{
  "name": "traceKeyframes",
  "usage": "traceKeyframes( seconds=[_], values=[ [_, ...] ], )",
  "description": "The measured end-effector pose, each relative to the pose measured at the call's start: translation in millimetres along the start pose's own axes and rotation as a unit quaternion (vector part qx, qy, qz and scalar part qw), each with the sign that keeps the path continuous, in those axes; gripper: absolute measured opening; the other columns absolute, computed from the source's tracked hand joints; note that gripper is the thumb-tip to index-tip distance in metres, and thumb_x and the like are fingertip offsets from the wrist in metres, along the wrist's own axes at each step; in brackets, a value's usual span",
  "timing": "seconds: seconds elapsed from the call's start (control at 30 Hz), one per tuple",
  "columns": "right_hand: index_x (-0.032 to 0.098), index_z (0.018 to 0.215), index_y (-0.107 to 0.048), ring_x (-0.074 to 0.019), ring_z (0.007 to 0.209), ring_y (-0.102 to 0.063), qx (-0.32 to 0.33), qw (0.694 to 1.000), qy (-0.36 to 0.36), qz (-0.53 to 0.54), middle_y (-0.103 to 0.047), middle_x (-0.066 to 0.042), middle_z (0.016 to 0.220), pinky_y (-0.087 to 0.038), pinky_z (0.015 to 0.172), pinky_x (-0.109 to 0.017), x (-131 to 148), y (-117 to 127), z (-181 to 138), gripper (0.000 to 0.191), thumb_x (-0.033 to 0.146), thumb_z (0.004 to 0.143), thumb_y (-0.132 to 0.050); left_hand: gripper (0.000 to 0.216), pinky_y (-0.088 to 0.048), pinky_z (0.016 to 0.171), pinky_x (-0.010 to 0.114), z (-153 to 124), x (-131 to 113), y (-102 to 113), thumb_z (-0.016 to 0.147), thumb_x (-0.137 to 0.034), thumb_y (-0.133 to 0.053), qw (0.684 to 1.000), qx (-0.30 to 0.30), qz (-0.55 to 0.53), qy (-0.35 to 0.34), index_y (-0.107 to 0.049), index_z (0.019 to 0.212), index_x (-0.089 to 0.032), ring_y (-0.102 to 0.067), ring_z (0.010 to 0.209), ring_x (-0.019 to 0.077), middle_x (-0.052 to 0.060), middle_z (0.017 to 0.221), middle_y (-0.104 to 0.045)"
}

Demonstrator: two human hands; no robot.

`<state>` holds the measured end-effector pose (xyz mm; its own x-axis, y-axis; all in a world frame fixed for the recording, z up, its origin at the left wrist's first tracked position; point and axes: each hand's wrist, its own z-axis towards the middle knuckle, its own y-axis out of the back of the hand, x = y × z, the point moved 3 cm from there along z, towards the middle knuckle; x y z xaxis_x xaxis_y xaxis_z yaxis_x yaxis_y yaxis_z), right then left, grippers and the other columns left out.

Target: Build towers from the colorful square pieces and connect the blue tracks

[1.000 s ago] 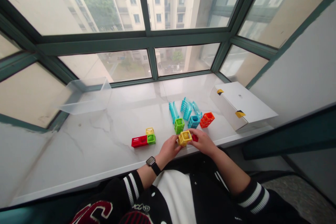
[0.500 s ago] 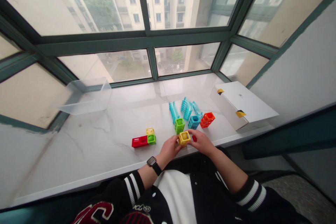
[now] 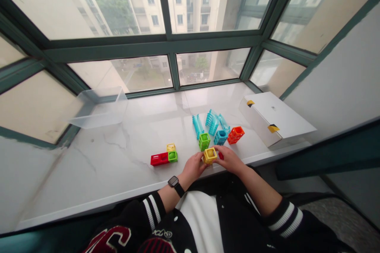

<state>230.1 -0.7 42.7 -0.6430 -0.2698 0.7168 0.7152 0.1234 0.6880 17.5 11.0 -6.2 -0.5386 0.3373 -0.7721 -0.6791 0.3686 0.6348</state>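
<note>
Hollow yellow plastic block, light and stiff, best held by its lattice edges, sits clamped between left hand and right hand near the front edge of the marble windowsill.

This is a home, folks, and a high-up one: a deep bay window with dark green metal frames wraps around the scene, and right through the glass stands a cream residential apartment block with rows of small windows, treetops below it. Inside, a broad white marble-veined window sill runs between plain white walls, and there on the stone sit bright plastic toy blocks. Domestic all the way!
</note>
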Motion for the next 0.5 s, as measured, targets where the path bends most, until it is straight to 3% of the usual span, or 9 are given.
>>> traceKeyframes(
  seconds=[0.5],
  values=[
    [0.024, 0.134, -0.065, -0.0301, 0.116, -0.071, 0.003, 1.0, 0.009, -0.023, -0.075, -0.01, 0.126, -0.055, 0.104, -0.047, 2.4, 0.1, 0.4, 0.055, 0.022, 0.081, -0.082, 0.034, -0.054, 0.088, 0.039, -1.6, -2.8, 0.3, 0.094, -0.034, -0.072, 1.0, -0.005, 0.02, -0.012, -0.063, 0.124, -0.021, -0.069, 0.1, 0.0266, 0.01, 0.113, -0.074]
  ],
)
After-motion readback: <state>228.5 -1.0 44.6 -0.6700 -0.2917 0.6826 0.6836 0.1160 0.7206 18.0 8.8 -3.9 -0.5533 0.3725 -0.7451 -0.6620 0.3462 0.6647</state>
